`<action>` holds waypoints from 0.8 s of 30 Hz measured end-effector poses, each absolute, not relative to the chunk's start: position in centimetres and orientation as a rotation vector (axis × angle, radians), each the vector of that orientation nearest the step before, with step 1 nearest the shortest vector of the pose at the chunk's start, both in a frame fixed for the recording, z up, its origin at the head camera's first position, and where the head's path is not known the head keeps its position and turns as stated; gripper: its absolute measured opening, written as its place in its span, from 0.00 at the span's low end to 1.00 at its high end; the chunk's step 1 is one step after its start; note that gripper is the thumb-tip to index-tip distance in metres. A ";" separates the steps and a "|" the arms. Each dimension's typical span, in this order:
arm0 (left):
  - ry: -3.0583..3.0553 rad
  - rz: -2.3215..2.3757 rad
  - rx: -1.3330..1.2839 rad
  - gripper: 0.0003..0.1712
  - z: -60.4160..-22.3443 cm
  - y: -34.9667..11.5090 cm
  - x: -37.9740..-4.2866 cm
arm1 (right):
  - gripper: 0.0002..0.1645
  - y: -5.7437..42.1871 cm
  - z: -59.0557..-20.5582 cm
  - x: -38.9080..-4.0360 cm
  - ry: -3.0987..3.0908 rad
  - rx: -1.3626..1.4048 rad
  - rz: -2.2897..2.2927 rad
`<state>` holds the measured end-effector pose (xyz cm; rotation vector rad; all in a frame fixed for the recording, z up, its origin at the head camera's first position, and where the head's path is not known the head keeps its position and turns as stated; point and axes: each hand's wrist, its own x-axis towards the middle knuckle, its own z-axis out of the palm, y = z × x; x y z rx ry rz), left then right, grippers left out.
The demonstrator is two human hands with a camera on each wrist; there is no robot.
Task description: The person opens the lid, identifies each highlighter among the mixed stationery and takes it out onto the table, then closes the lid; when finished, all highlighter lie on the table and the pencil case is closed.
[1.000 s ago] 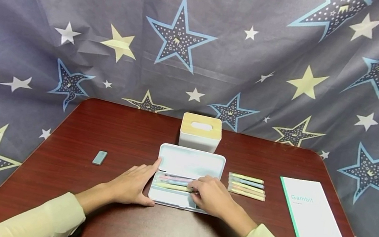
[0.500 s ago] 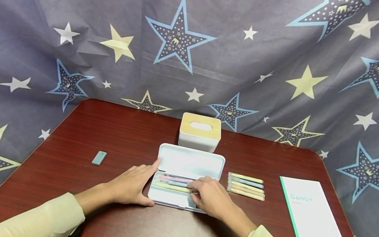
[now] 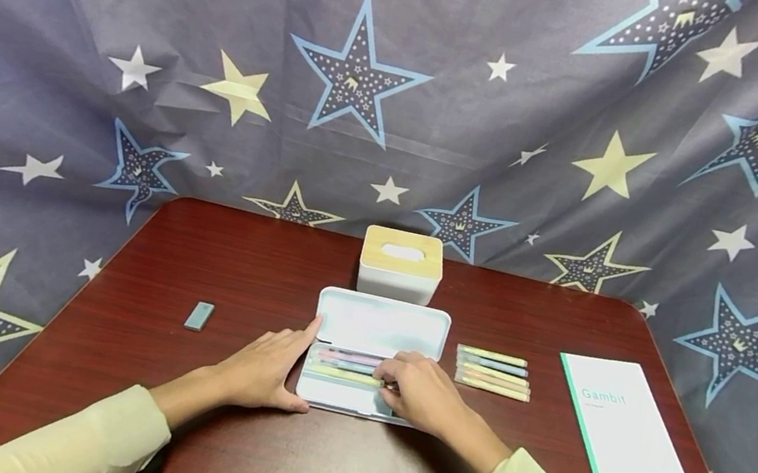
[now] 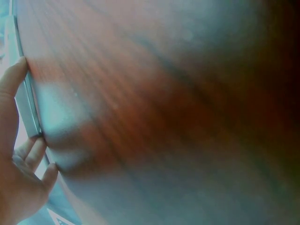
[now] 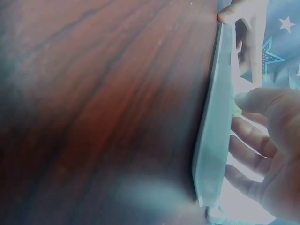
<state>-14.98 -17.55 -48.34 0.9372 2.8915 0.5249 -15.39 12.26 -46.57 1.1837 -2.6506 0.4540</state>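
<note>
A white pencil case (image 3: 330,394) lies open on the table, its lid (image 3: 382,323) folded back. Inside it are several pastel pens, pink, blue and yellow-green. My left hand (image 3: 265,364) holds the case's left end, thumb at the front edge and forefinger near the hinge; the left wrist view shows the fingers against its side. Over the right half is my right hand (image 3: 426,393), thumb and fingertips pinching the end of a yellow-green pen (image 3: 347,375). In the right wrist view, a little yellow-green shows by the right thumb (image 5: 255,101). The right hand hides that half's contents.
Several capped pens (image 3: 493,373) lie side by side right of the case. Farther right is a white notebook (image 3: 629,433) with a green spine. A tissue box (image 3: 399,274) stands behind the case. At left lies a small blue-grey block (image 3: 199,316).
My right fingers have shifted slightly at the yellow-green pen, which has moved a little in the case. The left hand stays in place.
</note>
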 end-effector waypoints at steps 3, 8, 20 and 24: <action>2.893 0.525 0.938 0.75 -48.3 -17.5 -15.0 | 0.07 12.2 -46.6 -15.3 -2.667 1.176 0.437; 2.903 0.516 0.947 0.74 -48.4 -17.6 -15.0 | 0.09 12.0 -46.5 -15.4 -2.685 1.193 0.421; 2.913 0.511 0.963 0.74 -48.4 -17.6 -15.0 | 0.12 12.7 -46.3 -15.5 -2.587 1.250 0.432; 2.916 0.505 0.959 0.75 -48.4 -17.7 -14.9 | 0.11 13.4 -46.2 -15.4 -2.588 1.244 0.431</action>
